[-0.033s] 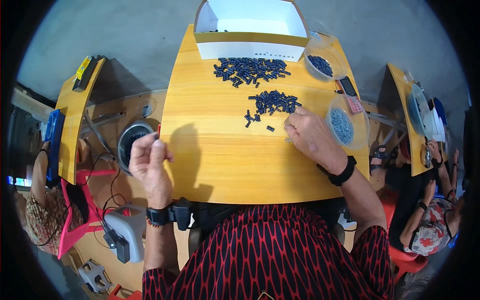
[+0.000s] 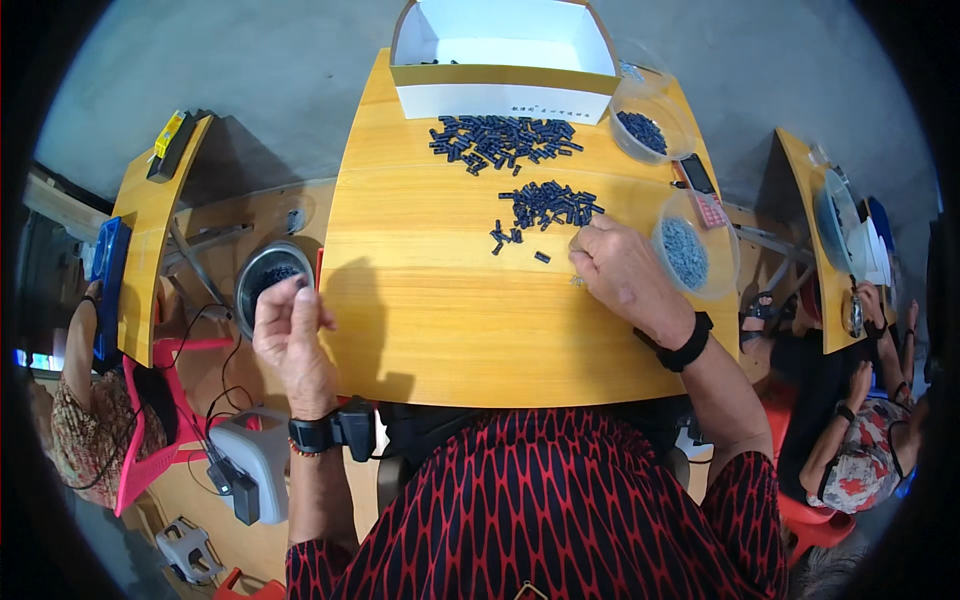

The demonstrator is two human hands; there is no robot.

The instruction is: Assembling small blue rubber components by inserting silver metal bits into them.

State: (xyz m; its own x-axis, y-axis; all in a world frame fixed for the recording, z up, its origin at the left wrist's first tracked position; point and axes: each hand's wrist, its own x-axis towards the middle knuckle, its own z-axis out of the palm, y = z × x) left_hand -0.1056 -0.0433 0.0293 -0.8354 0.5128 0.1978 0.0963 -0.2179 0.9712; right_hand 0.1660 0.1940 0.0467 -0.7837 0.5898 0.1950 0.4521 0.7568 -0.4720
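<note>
My left hand point(image 2: 295, 340) is raised beyond the table's left edge, beside a metal bowl point(image 2: 245, 300) with dark pieces in it. Its thumb and forefinger pinch a small dark piece point(image 2: 301, 283), partly covered by the fingertips. On the table, my right hand point(image 2: 625, 265) rests with its fingers curled together, and whatever they hold is hidden. Tiny pale bits point(image 2: 577, 282) lie by its fingertips. Just left of it is a single black cylindrical piece point(image 2: 542, 257). Beyond that spreads a small pile of black pieces point(image 2: 550, 205).
A larger pile of black pieces point(image 2: 500, 140) lies before an open white box point(image 2: 505, 95). On the right stand a tub of grey-blue bits point(image 2: 685, 253), a tub of dark parts point(image 2: 640, 135) and a phone point(image 2: 695, 174). Other people sit at side tables point(image 2: 150, 250).
My left hand has shifted slightly left and down, over the metal bowl's near side, still pinching the dark piece. My right hand stays in place.
</note>
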